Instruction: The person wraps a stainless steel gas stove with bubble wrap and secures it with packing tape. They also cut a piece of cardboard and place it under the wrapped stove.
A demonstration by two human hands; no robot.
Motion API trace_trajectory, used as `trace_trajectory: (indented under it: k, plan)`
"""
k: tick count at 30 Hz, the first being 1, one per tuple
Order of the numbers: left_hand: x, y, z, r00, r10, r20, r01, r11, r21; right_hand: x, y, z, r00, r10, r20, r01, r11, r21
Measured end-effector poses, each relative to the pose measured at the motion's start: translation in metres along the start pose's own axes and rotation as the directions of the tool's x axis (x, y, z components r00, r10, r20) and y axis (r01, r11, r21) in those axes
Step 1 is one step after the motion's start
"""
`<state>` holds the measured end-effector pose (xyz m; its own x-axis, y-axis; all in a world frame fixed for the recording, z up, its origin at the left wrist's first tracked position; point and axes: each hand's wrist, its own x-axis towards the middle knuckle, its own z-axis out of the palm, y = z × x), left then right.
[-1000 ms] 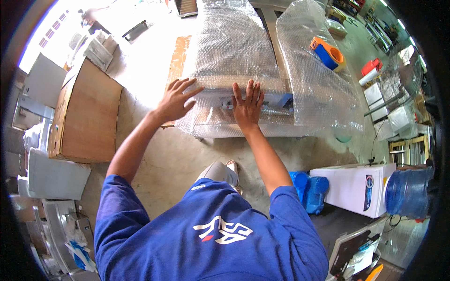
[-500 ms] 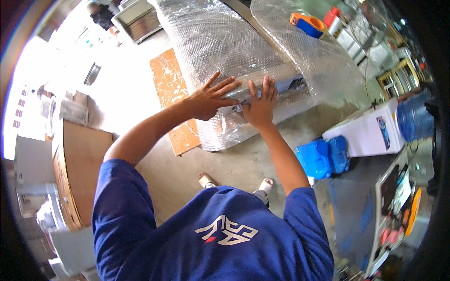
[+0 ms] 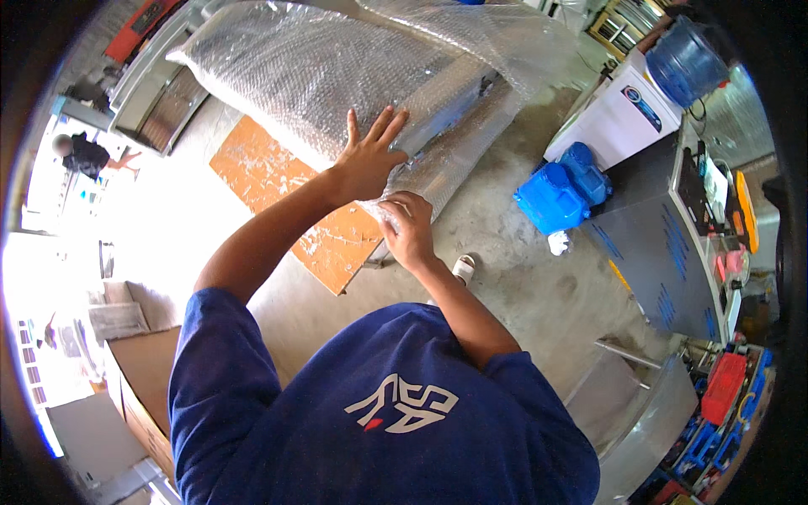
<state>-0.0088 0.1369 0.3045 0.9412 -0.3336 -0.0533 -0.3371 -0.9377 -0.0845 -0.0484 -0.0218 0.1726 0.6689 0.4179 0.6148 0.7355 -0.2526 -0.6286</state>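
Where the bubble wrap (image 3: 328, 80) spreads beyond and to the right of the orange board (image 3: 269, 168), covering that side of it in my view, my left hand (image 3: 370, 160) lies open on the film, fingers spread. My right hand (image 3: 410, 231), just past the board's near right corner, has its fingers curled shut on a bunched edge of the wrap. To do this well, I think the left palm should press flat and steady so the layer can't slip, while the right draws the edge evenly, without jerking, since thin film would likely pucker or tear at a pinched spot. Smoothing toward the edge should help it lie snug. Well apart, right of the board, stand blue jugs (image 3: 547, 198) and a white dispenser (image 3: 610, 118).
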Motion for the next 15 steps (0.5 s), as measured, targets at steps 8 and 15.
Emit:
trace_trajectory:
  k: [8, 15]
  plan:
    - [0.003, -0.005, 0.004, 1.0, -0.009, 0.025, 0.009, 1.0, -0.005, 0.058, 0.038, -0.025, 0.995, -0.004, 0.098, -0.015, 0.981, 0.194]
    - [0.003, -0.006, -0.016, 0.995, 0.037, 0.098, -0.033, 0.999, -0.042, 0.085, 0.06, -0.032, 0.953, 0.228, 0.201, -0.275, 0.927, 0.253]
